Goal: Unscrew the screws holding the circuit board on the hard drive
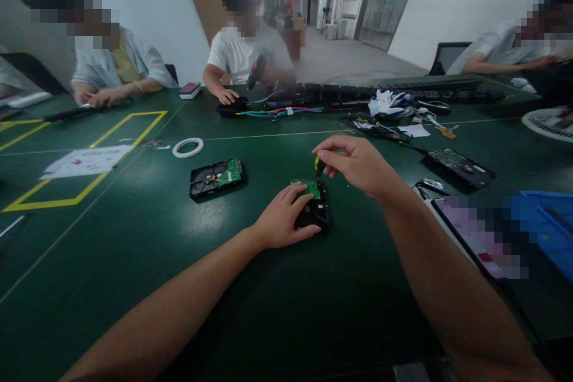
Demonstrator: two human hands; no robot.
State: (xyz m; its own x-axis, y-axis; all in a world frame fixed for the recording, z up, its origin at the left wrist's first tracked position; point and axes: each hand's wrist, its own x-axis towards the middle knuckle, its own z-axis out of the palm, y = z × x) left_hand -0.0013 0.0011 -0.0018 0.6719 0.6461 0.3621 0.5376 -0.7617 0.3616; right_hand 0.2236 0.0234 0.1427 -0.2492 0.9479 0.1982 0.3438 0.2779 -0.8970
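A hard drive [319, 216] lies on the green table in front of me, its green circuit board [314, 189] facing up. Across its left side rests my left hand [283, 215], gripping it with fingers over the board and thumb by the near edge; part of the drive is hidden underneath. My right hand [351, 162] is closed around a small screwdriver [319, 167] with a yellow and black handle. The screwdriver points down at the board's far right corner; whether its tip touches a screw is too small to tell.
A second hard drive [217, 179] lies left, a third [459, 168] right. Around them are a tape roll [188, 147], a phone [470, 239], a blue bin [553, 227], white gloves [389, 104] and cables [280, 111]. Across the table, a person holds a power drill [256, 71]; others sit either side.
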